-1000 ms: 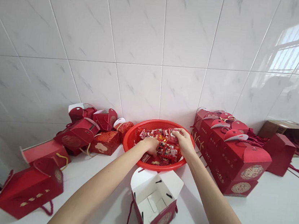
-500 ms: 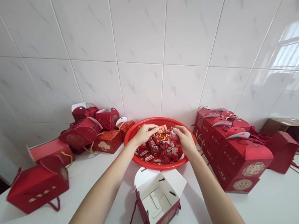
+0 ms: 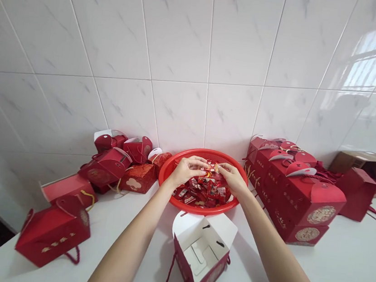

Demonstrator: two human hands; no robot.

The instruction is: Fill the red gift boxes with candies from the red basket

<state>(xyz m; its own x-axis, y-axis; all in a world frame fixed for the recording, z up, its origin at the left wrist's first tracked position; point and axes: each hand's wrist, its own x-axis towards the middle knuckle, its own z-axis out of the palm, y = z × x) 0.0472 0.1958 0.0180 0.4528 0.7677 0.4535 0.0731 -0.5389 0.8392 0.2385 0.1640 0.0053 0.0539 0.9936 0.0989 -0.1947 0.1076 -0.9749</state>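
A round red plastic basket point(image 3: 196, 210) stands against the wall, filled with red-wrapped candies point(image 3: 198, 191). Over its back part, my left hand point(image 3: 187, 169) has its fingers closed on candy wrappers. My right hand point(image 3: 232, 177) faces it from the right, its fingertips closed on wrapped candies too. The two hands are a short gap apart. In front of the basket an open red box point(image 3: 199, 261) stands between my forearms, its white inside bare and its flaps spread, with dark red cord handles hanging at its sides.
Several red gift boxes point(image 3: 54, 236) lie loosely at the left. Stacked red boxes point(image 3: 290, 199) stand at the right of the basket, with a brown carton point(image 3: 360, 157) farther right. Behind is a tiled wall point(image 3: 184, 58); all rests on a white table point(image 3: 340, 269).
My hands have moved closer together over the candies, and their fingers have closed more. The whole view has shifted slightly, with the boxes appearing a little farther right.
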